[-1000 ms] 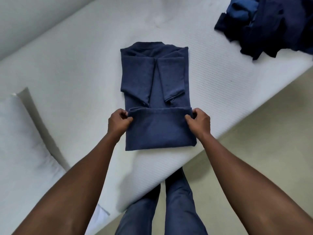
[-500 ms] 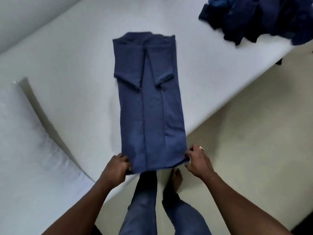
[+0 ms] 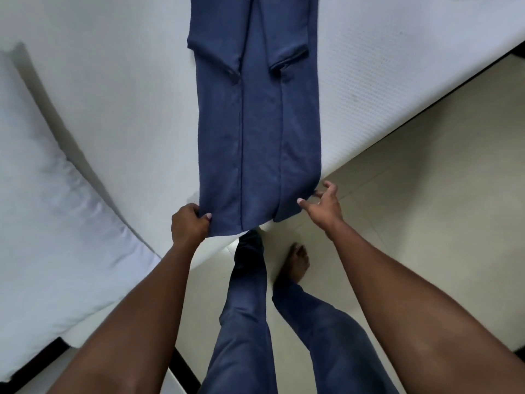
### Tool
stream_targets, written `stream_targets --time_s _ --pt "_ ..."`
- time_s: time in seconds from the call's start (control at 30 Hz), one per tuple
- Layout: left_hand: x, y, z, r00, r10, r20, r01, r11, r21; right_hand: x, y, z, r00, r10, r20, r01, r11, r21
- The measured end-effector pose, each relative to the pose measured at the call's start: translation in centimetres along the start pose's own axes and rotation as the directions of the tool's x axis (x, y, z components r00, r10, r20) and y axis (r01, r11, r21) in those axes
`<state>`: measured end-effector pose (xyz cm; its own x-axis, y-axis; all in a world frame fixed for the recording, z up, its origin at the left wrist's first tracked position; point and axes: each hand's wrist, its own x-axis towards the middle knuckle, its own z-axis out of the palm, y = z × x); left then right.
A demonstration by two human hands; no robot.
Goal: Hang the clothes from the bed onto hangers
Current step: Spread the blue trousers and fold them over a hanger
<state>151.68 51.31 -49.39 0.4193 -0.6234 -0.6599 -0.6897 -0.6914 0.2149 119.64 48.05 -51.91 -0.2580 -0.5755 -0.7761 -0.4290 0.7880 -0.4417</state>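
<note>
Along the white bed [image 3: 113, 95], from 12 o'clock to its near edge, the navy shirt [image 3: 255, 137] lies at full length, sides and sleeves folded inward. Left hand [image 3: 189, 226] pinches the hem corner at 7 o'clock; right hand [image 3: 322, 207], fingers spread and holding nothing, is at the 5 o'clock corner; pillow [image 3: 42, 209] at 9 o'clock. Step judged: opening the garment out; next, spread the side folds and find a hanger, none in view
</note>
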Motion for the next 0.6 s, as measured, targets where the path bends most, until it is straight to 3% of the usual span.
stream_targets --time_s 0.13,0.27,0.33,0.47,0.6 --pt "0.0 -1.0 -0.2 0.994 -0.079 0.072 0.074 0.995 0.064 0.9 0.6 -0.8 0.999 0.036 0.01 -0.03 0.932 -0.361" --pt "-2.8 1.4 -0.9 0.993 -0.119 0.018 0.11 0.959 0.263 -0.5 -1.2 -3.3 0.996 0.051 0.076 -0.011 0.892 -0.451" --pt "-4.2 4.3 -1.9 0.999 -0.042 -0.03 0.049 0.946 0.322 -1.3 -3.5 -5.3 0.995 -0.003 0.104 0.051 0.884 -0.465" --pt "-6.2 12.7 -5.1 0.993 0.112 0.023 -0.114 0.957 0.266 -3.2 -9.2 -10.6 0.988 -0.102 0.112 0.141 0.892 -0.429" --pt "-6.8 22.0 -8.3 0.937 0.339 0.082 -0.348 0.916 0.198 -3.6 -15.4 -16.8 0.975 -0.206 0.09 0.224 0.89 -0.398"
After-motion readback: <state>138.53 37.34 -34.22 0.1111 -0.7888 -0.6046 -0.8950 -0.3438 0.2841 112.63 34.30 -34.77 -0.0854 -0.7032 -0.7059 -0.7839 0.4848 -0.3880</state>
